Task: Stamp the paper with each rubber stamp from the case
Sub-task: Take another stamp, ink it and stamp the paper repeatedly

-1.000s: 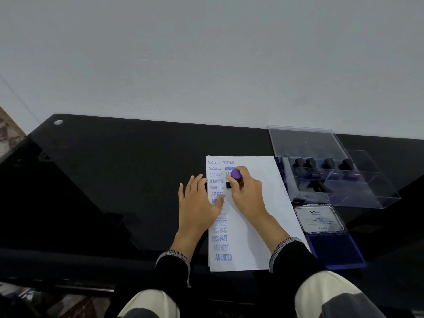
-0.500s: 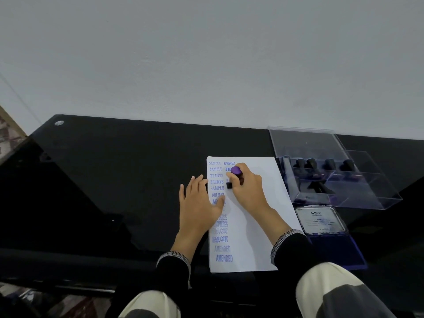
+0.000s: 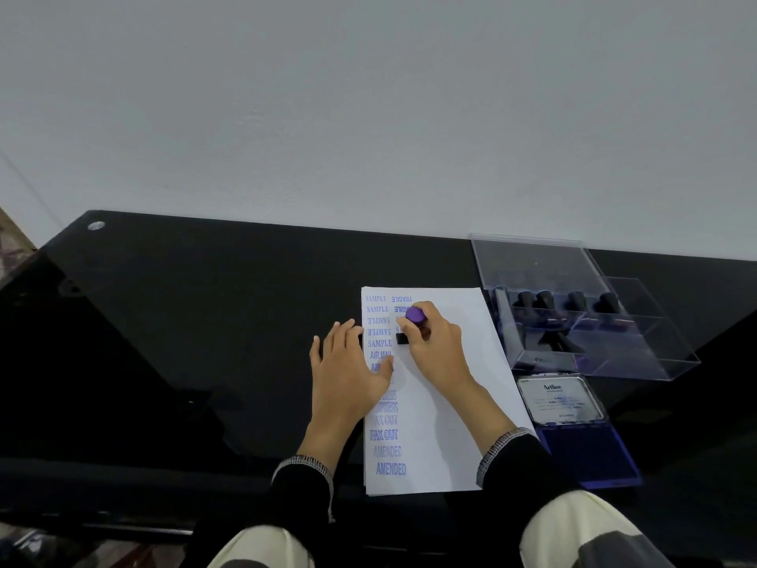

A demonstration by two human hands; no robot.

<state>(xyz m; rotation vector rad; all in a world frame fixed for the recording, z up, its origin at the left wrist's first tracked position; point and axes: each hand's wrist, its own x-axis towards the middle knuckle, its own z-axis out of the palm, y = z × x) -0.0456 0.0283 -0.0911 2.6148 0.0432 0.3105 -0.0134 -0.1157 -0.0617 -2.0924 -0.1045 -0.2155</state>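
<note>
On the far left of the white stamped paper sheet (image 3: 442, 387), the right hand (image 3: 436, 346) grips a purple-topped black rubber stamp (image 3: 411, 323); the left hand (image 3: 348, 373) lies flat, fingers straight, across the sheet's left edge.

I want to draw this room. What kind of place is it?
Probably a desk in a home or office: a glossy black desk against a plain white wall, with a white stamped paper sheet and an open blue ink pad.
</note>
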